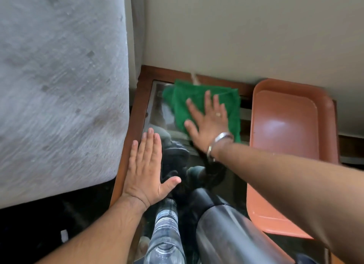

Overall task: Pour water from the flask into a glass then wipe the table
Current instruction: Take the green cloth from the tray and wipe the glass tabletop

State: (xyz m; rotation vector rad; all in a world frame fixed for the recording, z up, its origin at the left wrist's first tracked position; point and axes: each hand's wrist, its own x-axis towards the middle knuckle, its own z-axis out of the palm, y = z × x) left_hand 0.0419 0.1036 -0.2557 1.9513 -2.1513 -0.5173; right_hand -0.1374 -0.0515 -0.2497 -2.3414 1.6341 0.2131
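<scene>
A green cloth (189, 98) lies on the far part of the glass-topped table (155, 98). My right hand (206, 120) presses flat on the cloth with fingers spread. My left hand (145, 165) rests flat and empty on the table's left wooden edge, fingers together. A clear glass (166, 236) holding water stands at the near edge, just below my left wrist. Beside it on the right stands the steel flask (222, 230) with a dark cap.
An orange plastic tray (285, 129) covers the table's right side, partly under my right forearm. A grey upholstered sofa arm (59, 86) rises close on the left. A beige wall (246, 31) backs the table.
</scene>
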